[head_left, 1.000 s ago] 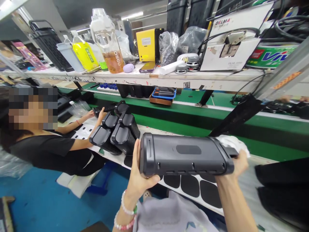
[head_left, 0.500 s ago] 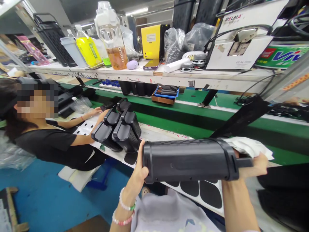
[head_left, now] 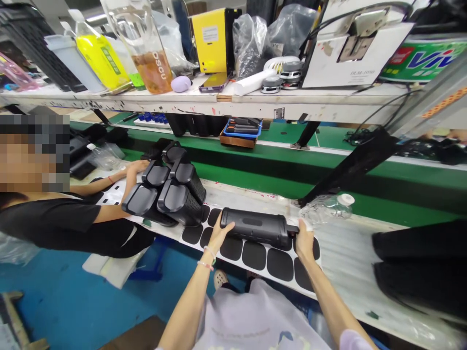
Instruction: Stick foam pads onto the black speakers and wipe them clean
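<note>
A long black portable speaker [head_left: 255,227] lies on its side between my hands, low over a white sheet [head_left: 268,247] of rounded black pads; whether it touches the sheet I cannot tell. My left hand [head_left: 221,234] is closed round its left end, thumb on the near face. At the other end, by the protruding handle [head_left: 292,228], my right hand [head_left: 305,239] grips the speaker, its fingertips partly hidden. Something white, like a cloth [head_left: 307,224], shows beside those fingers. Several similar black speakers [head_left: 180,199] stand upright just left of the sheet, handles uppermost.
A clear plastic bottle [head_left: 330,206] lies behind my right hand. Large black shapes [head_left: 419,267] stand at the right. A co-worker's arm [head_left: 109,184] rests on the bench at left. Overhead, a shelf [head_left: 204,104] carries bottles and boxes; a dark brace [head_left: 346,167] slants below it.
The speaker has gone down and away from me, from close before my chest to bench level, both hands staying on it. The clear bottle behind it has come into view.
</note>
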Tool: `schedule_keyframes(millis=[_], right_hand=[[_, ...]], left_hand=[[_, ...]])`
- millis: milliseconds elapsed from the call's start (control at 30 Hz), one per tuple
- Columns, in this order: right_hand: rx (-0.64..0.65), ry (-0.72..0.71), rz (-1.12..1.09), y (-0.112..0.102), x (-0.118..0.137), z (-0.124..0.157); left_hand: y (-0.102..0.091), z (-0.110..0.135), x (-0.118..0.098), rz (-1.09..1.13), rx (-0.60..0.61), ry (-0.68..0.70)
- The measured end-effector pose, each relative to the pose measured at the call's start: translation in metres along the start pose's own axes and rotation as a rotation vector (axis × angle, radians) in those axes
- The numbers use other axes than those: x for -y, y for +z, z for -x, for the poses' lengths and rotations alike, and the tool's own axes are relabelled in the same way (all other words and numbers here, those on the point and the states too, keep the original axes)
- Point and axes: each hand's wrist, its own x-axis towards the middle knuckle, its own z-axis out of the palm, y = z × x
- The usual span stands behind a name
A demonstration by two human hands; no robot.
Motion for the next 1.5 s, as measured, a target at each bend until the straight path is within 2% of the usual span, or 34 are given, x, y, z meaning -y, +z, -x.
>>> schedule_keyframes(millis=[167, 233, 300, 400, 500, 600, 667, 733, 900, 1100, 1233, 1367, 1500], right_hand=[[0.131, -0.259, 0.445, -0.025, 0.021, -0.001], [0.160, -0.373, 0.543, -0.026, 0.030, 0.003], [0.225, -0.481, 0.614, -0.019, 0.034, 0.015], [0.398, -0.650, 0.667, 0.013, 0.028, 0.050], [0.607, -0.800, 0.664, 0.061, 0.019, 0.088], [0.723, -0.880, 0.671, 0.106, 0.018, 0.102], [0.717, -0.879, 0.702, 0.123, 0.021, 0.098], [0.691, -0.868, 0.745, 0.128, 0.026, 0.093], [0.722, -0.924, 0.836, 0.124, 0.033, 0.099], [0.595, -0.892, 0.936, 0.132, 0.028, 0.112], [0.599, -0.916, 0.936, 0.131, 0.024, 0.127], [0.528, -0.859, 0.920, 0.141, 0.033, 0.122], [0.523, -0.835, 0.838, 0.136, 0.039, 0.132]], left_hand=[[-0.005, -0.009, 0.011, -0.150, 0.091, -0.002], [-0.006, -0.008, 0.015, -0.194, 0.090, 0.015], [-0.007, -0.006, 0.018, -0.236, 0.089, 0.036], [-0.007, -0.005, 0.018, -0.296, 0.080, 0.057], [-0.006, -0.007, 0.018, -0.337, 0.071, 0.068], [-0.007, -0.009, 0.020, -0.370, 0.077, 0.079], [-0.008, -0.010, 0.022, -0.394, 0.077, 0.087], [-0.009, -0.010, 0.024, -0.418, 0.076, 0.098], [-0.011, -0.010, 0.030, -0.468, 0.065, 0.123], [-0.013, -0.010, 0.034, -0.492, 0.060, 0.145], [-0.014, -0.008, 0.036, -0.484, 0.053, 0.181], [-0.016, -0.008, 0.036, -0.526, 0.029, 0.186], [-0.018, -0.006, 0.035, -0.532, 0.036, 0.204]])
